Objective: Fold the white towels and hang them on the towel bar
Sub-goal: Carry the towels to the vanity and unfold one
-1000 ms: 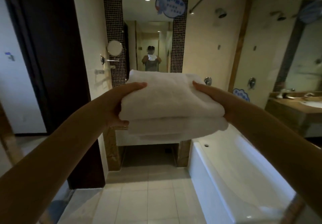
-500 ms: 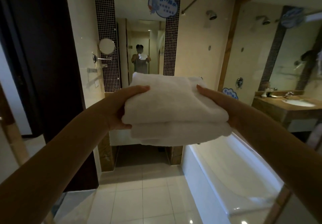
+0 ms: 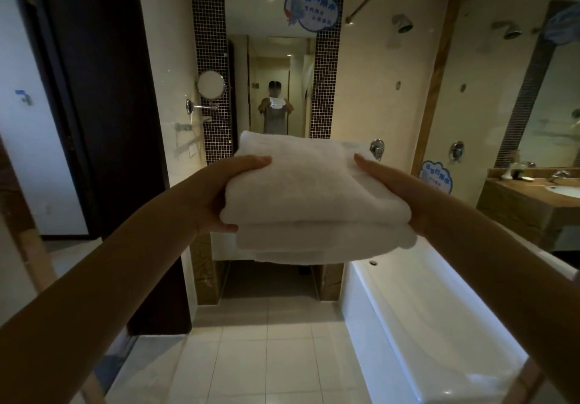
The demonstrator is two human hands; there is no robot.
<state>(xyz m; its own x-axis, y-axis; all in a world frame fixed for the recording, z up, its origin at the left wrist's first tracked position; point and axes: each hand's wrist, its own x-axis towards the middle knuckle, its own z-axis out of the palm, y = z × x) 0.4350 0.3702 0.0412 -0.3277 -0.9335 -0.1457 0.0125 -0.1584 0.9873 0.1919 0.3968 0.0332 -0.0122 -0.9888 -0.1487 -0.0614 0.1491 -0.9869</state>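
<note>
White folded towels [image 3: 314,202] are stacked between my left grip [image 3: 216,196] and right grip [image 3: 395,190], each clasping a side, fingers on top. Beneath is the tiled floor [image 3: 266,356]; the bathtub [image 3: 423,325] is below my right grip.

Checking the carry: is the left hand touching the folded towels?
Touching. The head view shows the left hand gripping the folded towels, fingers on top, thumb beneath.

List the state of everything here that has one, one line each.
Stack of folded white terry towels, folded, held up in the air.
Left hand, grips the stack's left edge, fingers on top, thumb beneath.
Right hand, holds the stack's right edge, fingers on top.
White bathtub, no water visible.
Chrome shower head, not spraying.
</note>
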